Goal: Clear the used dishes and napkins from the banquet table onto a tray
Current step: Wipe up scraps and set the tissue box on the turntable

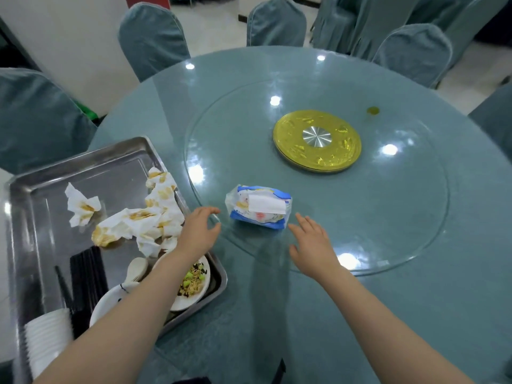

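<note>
A steel tray (pixel 83 164) sits at the table's left edge. It holds stained crumpled napkins (pixel 133 217), black chopsticks (pixel 87 275), stacked white cups (pixel 47 339), white spoons (pixel 137 268) and white plates with food scraps (pixel 194 281). A blue-and-white tissue pack (pixel 259 207) lies on the glass turntable (pixel 388 217). My left hand (pixel 198 231) hovers just left of the pack, fingers loosely curved and holding nothing. My right hand (pixel 313 242) is just right of the pack and nearer to me, fingers spread.
A gold hub (pixel 317 139) marks the turntable's centre. A small yellow stain (pixel 372 110) lies beyond it. Chairs with teal covers (pixel 152 37) ring the round table (pixel 304 314).
</note>
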Tool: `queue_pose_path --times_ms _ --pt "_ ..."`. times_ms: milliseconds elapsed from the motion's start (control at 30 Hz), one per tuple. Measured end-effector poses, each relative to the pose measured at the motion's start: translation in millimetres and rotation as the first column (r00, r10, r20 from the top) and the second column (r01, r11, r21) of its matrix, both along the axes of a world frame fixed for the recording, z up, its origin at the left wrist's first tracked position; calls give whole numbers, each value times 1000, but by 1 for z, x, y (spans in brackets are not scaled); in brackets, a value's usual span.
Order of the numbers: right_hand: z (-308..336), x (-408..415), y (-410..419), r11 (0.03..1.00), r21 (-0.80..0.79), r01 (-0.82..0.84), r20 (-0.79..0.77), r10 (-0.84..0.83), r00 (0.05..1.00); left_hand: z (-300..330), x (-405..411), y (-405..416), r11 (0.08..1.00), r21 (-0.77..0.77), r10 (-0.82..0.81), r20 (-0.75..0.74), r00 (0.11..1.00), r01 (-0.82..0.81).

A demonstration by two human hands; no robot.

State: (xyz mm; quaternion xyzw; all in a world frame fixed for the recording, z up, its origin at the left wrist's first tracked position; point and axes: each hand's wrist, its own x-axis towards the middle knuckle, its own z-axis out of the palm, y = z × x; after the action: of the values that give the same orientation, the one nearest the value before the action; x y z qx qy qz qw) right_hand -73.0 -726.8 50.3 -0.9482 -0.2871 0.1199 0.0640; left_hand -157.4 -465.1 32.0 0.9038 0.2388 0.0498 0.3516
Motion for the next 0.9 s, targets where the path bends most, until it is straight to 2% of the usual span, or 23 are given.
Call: queue_pose_path --times_ms 167,367,467,567,633,767,900 --pt "3 14 29 982 -39 -184 49 185 981 -7 15 -19 985 15 -172 -50 984 173" --pt "-1 23 48 978 -52 -203 40 206 978 -19 13 -25 952 109 -278 -92 956 287" --pt "2 20 46 966 132 -221 119 206 971 -23 13 -24 932 195 -283 -139 949 306" --pt "3 16 40 914 334 -229 198 170 966 -25 14 -25 915 268 -266 -164 950 303" --pt "6 12 36 893 409 -189 131 148 980 -25 13 -27 912 285 -254 -175 951 296" --pt "16 3 25 891 445 -89 -73 135 988 -26 11 -30 913 284 -246 -190 950 293" --pt "34 -6 20 902 431 -5 -342 168 924 -27 8 -31 911 287 -249 -193 949 297"
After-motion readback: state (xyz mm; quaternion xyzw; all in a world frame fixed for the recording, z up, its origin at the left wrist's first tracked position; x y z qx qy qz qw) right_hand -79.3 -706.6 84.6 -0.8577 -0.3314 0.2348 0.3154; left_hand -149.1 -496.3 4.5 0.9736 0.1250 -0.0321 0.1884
